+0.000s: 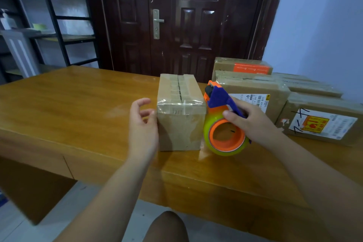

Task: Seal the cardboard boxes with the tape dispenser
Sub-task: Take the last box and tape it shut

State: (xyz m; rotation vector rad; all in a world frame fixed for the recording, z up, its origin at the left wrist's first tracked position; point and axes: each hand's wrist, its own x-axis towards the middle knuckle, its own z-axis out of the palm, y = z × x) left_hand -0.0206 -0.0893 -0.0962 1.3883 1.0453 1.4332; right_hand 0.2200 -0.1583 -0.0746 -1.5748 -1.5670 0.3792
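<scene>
A small brown cardboard box (179, 112) stands upright in the middle of the wooden table (68, 104), clear tape running along its top seam and over its near edge. My left hand (142, 124) sits at the box's left side, fingers loosely curled, fingertips touching or almost touching its upper left edge. My right hand (249, 120) grips the purple handle of the orange and purple tape dispenser (224, 124), held just right of the box with its roll of clear tape low near the tabletop.
Several taped cardboard boxes (322, 120) with labels are stacked on the table's right side, close behind the dispenser. A dark wooden door (176, 15) is beyond the table, and metal shelving (49, 15) stands at the back left. My knee (167, 226) shows below the table's front edge.
</scene>
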